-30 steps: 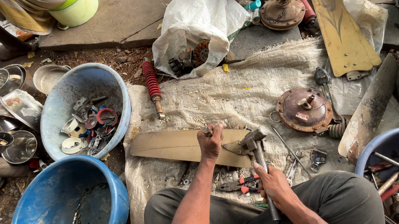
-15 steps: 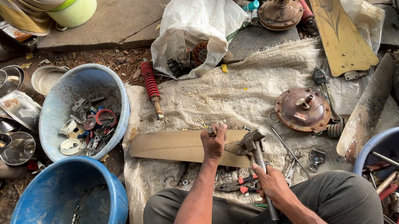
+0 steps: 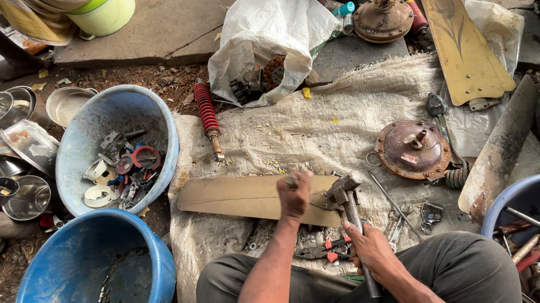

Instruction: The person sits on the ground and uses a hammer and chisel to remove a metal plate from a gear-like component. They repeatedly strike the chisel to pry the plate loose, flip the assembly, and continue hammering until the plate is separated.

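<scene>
The person sits cross-legged at the near edge of a pale woven sack (image 3: 323, 130) spread on the ground; the right hand (image 3: 371, 251) is clamped round the metal handle of a hammer (image 3: 352, 231), whose head rests on the near end of a tan fan blade (image 3: 255, 197); the left hand (image 3: 295, 195) is curled shut above that blade, and whatever it pinches is too small to tell; red-handled pliers (image 3: 325, 251) lie on the sack between the knees, just beside the hammer handle; to the near left stands a deep blue tub (image 3: 42, 272) with a few small bolts at its bottom; to the near right a second blue tub (image 3: 500, 211) holds rods and hand tools; just beyond the blade, to the right, a rusty round motor housing (image 3: 413, 148) lies on the sack, with a worn dark blade (image 3: 500, 149) leaning beside it; to the left, a pale blue basin (image 3: 75, 149) contains rings, washers and small scrap parts; steel pots and bowls (image 3: 8, 172) are stacked further left; a red coil spring (image 3: 206, 110) lies at the sack's left edge; further off, a white plastic bag (image 3: 275, 33) gapes over a toothed part; a second motor housing (image 3: 383, 17) and a patterned tan blade (image 3: 461, 43) lie on the stone slabs; a green bucket (image 3: 102, 10) stands at the far left.
</scene>
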